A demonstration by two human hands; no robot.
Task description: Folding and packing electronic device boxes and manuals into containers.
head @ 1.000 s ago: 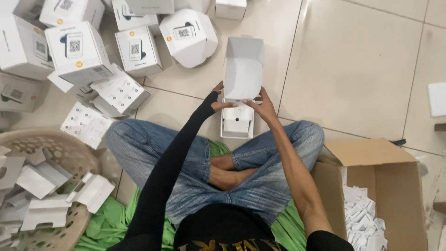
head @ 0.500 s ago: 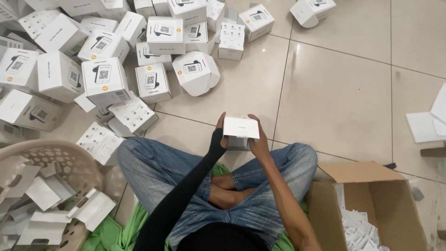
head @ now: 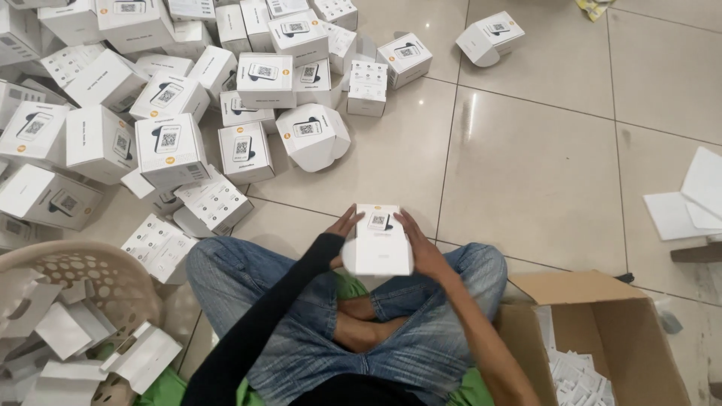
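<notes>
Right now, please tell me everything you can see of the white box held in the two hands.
The small white carton looks like thin cardboard, closed, with a dark printed picture and an orange dot on its far end. It is held above the crossed legs, the left hand at one side and the right hand at the other.

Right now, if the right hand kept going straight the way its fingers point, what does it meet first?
The right hand, on the small white box, points up-left across bare floor tile. First in that line is probably the rounded white box at the pile's edge; depth is unclear.
</notes>
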